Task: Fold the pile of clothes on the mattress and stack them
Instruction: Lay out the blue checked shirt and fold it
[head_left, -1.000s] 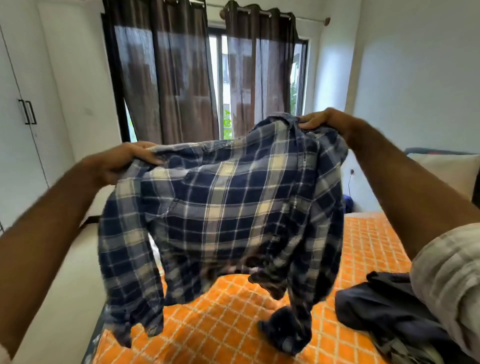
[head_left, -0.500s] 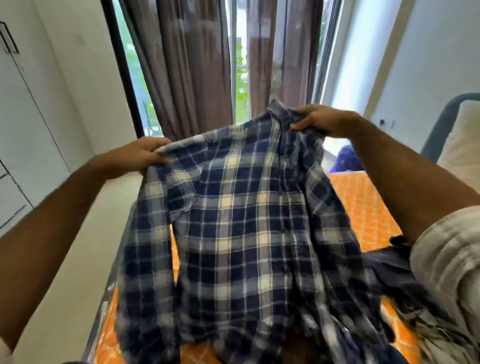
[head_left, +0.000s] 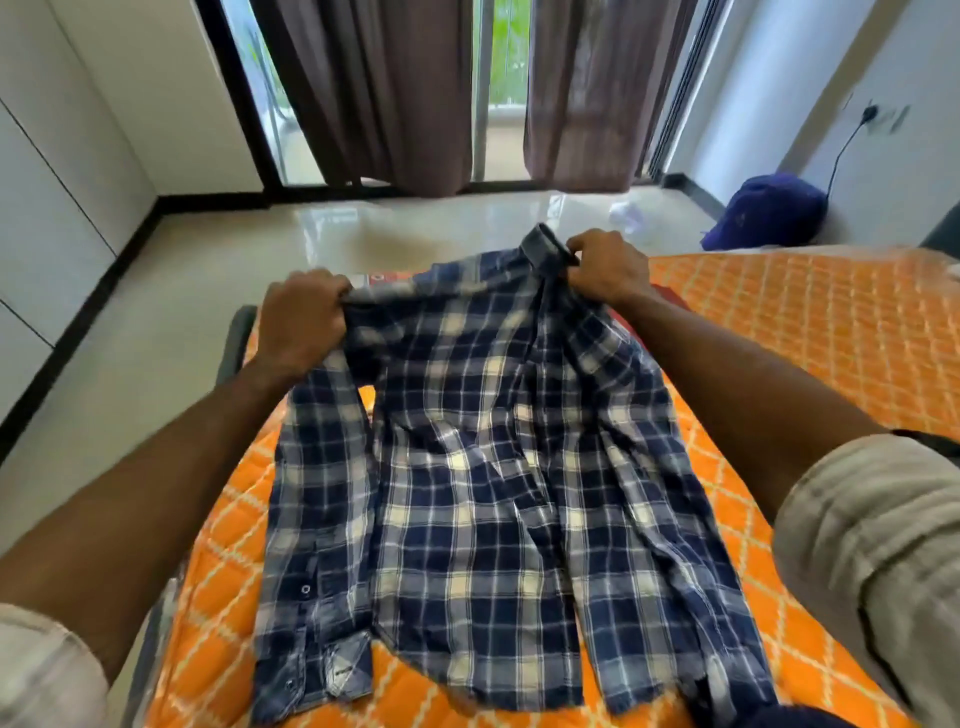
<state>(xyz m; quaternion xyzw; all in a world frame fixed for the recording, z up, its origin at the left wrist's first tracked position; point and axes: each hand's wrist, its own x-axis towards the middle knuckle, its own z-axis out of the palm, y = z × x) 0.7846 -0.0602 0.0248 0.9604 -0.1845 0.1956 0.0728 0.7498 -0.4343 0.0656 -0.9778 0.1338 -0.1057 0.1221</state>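
Note:
A blue and white plaid shirt (head_left: 483, 483) lies spread lengthwise on the orange patterned mattress (head_left: 810, 332), collar at the far end and hem toward me. My left hand (head_left: 301, 322) grips its left shoulder. My right hand (head_left: 605, 267) pinches the fabric right beside the collar. Both sleeves run down along the shirt's sides. A bit of dark clothing (head_left: 769, 717) shows at the bottom edge, mostly out of frame.
The mattress's left edge (head_left: 234, 343) drops to a glossy tiled floor (head_left: 363, 228). Brown curtains (head_left: 395, 93) hang over a glass door ahead. A purple bag (head_left: 769, 213) sits by the right wall under a plugged-in cable. White wardrobe doors (head_left: 57, 156) line the left.
Both hands have lowered the shirt from hanging in the air to lying flat on the mattress, and my view has tilted downward with it.

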